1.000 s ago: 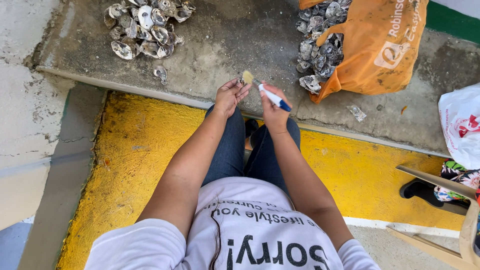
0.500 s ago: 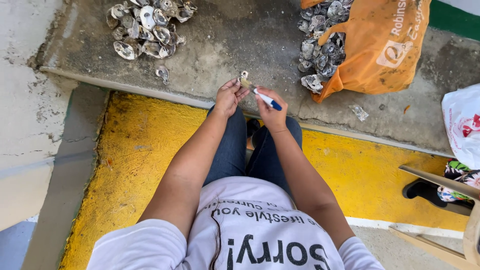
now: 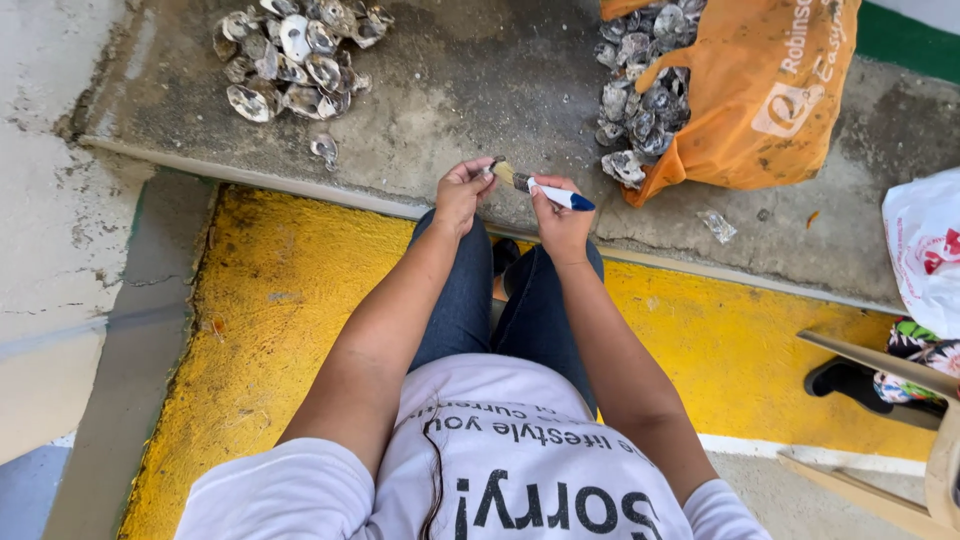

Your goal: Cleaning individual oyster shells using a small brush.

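Observation:
My left hand [image 3: 462, 190] pinches a small shell [image 3: 491, 168] at its fingertips, held over my knees. My right hand [image 3: 558, 215] grips a small paintbrush [image 3: 548, 190] with a white and blue handle, and its pale bristles touch the shell. Both hands meet just above the edge of a grey concrete ledge [image 3: 470, 90]. A pile of grey and white oyster shells [image 3: 290, 55] lies on the ledge at the far left. More shells [image 3: 640, 75] spill from an orange plastic bag [image 3: 760, 90] at the far right.
A yellow painted strip [image 3: 270, 310] runs under my legs below the ledge. One loose shell [image 3: 324, 148] sits near the ledge's rim. A white plastic bag [image 3: 925, 250] lies at the right edge, with a wooden chair frame [image 3: 880, 360] and a dark shoe [image 3: 845, 380] below it.
Both hands have stayed close together over the ledge's edge. The brush has swung so its bristles now rest against the shell in my left fingers.

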